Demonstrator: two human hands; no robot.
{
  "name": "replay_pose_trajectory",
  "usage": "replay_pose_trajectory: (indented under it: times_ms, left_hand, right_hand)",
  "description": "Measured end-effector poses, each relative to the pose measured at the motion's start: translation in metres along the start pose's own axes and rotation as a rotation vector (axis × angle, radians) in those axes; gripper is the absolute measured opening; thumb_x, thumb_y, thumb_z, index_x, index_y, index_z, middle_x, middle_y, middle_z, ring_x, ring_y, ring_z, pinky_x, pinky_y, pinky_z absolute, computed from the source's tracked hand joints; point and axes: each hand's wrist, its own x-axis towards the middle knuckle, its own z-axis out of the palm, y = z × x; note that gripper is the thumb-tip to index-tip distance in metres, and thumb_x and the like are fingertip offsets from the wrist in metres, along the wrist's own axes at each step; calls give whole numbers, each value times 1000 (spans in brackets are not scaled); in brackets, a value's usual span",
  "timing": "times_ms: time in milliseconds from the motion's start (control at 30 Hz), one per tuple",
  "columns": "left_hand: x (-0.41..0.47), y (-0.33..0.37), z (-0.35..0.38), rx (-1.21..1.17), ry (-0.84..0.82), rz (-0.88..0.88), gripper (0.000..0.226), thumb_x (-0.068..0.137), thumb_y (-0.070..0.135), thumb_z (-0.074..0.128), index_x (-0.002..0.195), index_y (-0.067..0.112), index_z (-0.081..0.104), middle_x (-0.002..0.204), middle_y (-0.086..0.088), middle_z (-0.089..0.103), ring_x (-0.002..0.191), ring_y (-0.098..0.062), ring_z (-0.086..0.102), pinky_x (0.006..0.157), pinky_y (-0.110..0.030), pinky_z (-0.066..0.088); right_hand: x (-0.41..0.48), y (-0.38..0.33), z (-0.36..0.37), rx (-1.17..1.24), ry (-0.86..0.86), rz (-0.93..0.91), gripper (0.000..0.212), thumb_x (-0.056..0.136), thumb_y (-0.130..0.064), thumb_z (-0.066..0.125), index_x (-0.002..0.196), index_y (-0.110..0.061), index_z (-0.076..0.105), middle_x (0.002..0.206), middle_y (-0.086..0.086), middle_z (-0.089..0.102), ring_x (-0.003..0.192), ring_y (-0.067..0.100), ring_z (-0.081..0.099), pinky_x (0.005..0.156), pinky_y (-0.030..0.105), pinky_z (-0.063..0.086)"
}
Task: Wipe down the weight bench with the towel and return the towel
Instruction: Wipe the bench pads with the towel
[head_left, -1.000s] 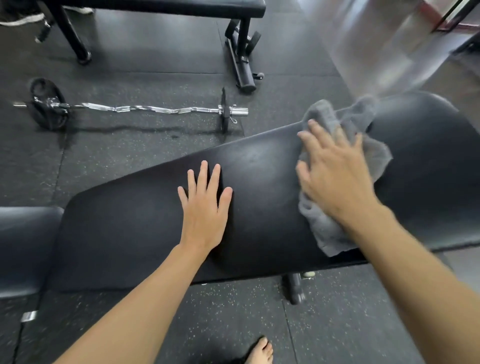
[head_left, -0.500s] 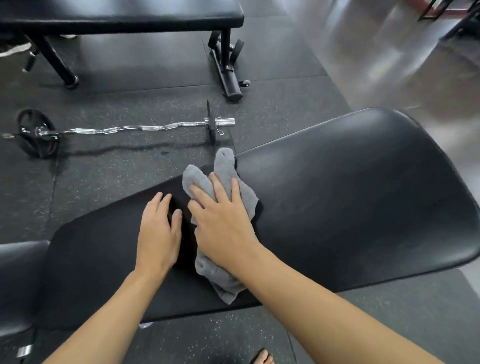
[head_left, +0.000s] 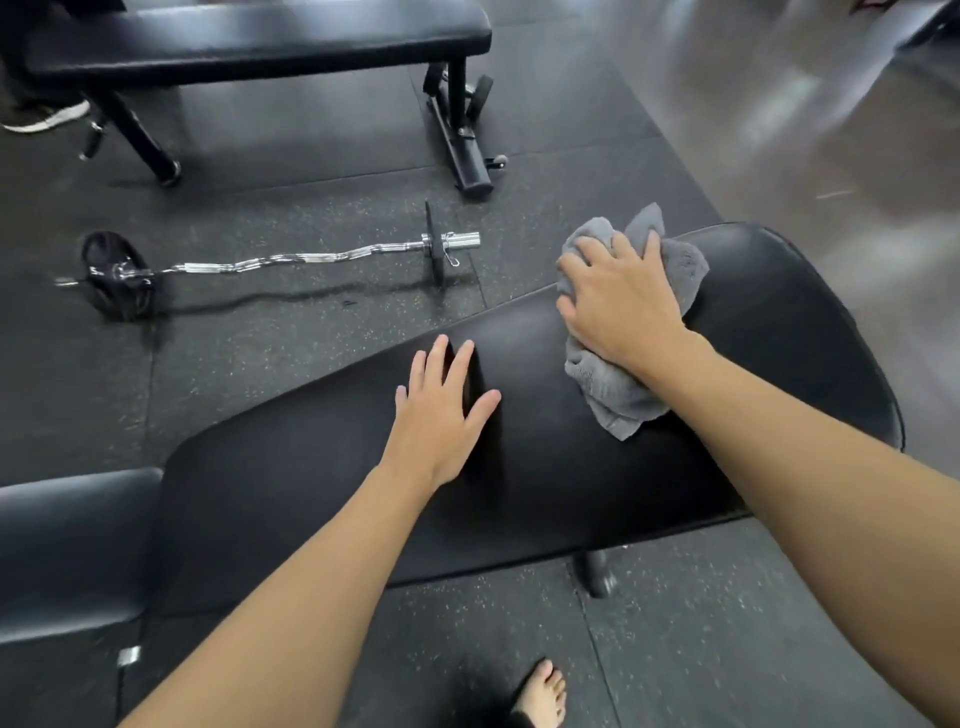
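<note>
The black padded weight bench (head_left: 311, 499) runs across the middle of the view, its wide back pad rising to the right. A crumpled grey towel (head_left: 613, 395) lies on the pad near its far edge. My right hand (head_left: 618, 301) presses down on the towel, fingers curled over its top folds. My left hand (head_left: 441, 415) rests flat on the pad to the left of the towel, fingers spread, holding nothing. The separate seat pad (head_left: 67, 545) shows at the lower left.
A chrome curl bar (head_left: 291, 260) with black plates lies on the rubber floor beyond the bench. A second black flat bench (head_left: 260, 36) stands at the back. A shoe (head_left: 47, 117) sits at the far left. My bare foot (head_left: 540, 696) is below the bench.
My right hand has slid the towel from beside my left hand back to the right, toward the wide end of the pad. My left hand has spread flat and stayed near the middle.
</note>
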Motion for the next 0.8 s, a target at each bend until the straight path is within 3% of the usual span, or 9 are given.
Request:
replay_pose_trajectory:
  times_ms: [200, 333, 467, 533, 633, 700, 800]
  left_hand:
    - [-37, -31, 26, -64, 134, -45, 63, 106, 49, 32, 162, 24, 15, 171, 2, 3, 158, -19, -2, 126, -51, 7]
    - [-51, -40, 25, -190, 165, -76, 57, 105, 35, 46, 158, 20, 29, 170, 2, 16, 157, -15, 10, 126, -47, 19]
    - [-60, -42, 10, -211, 90, -96, 56, 100, 22, 56, 154, 20, 40, 167, 5, 24, 154, -11, 21, 122, -33, 28]
    - [-62, -40, 0, -245, 68, -111, 51, 99, 16, 56, 149, 18, 46, 160, 4, 38, 148, -14, 34, 115, -26, 30]
    - [-57, -24, -26, -581, 85, -250, 40, 102, 16, 49, 142, 17, 53, 134, 1, 63, 124, -16, 59, 111, -32, 43]
    - [-48, -8, -43, -863, 26, -318, 38, 104, 23, 49, 141, 17, 52, 128, -2, 66, 114, -23, 67, 103, -44, 52]
    - [-35, 13, -58, -1086, -112, -329, 34, 101, 34, 58, 131, 18, 60, 125, -4, 70, 110, -28, 71, 90, -44, 60]
  right_hand:
    - [-35, -73, 27, 47, 41, -162, 53, 94, -39, 41, 137, -11, 53, 152, 15, 46, 139, 47, 39, 110, 70, 24]
    - [-71, -113, 40, 66, 37, -276, 54, 93, -37, 50, 142, -15, 48, 158, 12, 39, 144, 43, 35, 114, 68, 23]
    - [-89, -121, 38, 134, 9, -293, 55, 84, -29, 66, 136, -16, 54, 153, 9, 46, 136, 36, 46, 114, 63, 28]
    - [-94, -118, 33, 235, 7, -298, 54, 81, -22, 69, 132, -15, 54, 149, 5, 48, 130, 30, 51, 114, 58, 31]
    - [-101, -113, 22, 353, 27, -298, 53, 77, -11, 67, 128, -13, 52, 144, 3, 47, 120, 24, 55, 107, 44, 39]
    - [-107, -112, 13, 425, 68, -295, 48, 76, -3, 63, 122, -10, 52, 136, 5, 49, 109, 23, 54, 95, 36, 43]
    - [-112, -112, 3, 545, 99, -313, 48, 82, 0, 57, 129, -7, 49, 139, 7, 44, 110, 24, 51, 88, 37, 49]
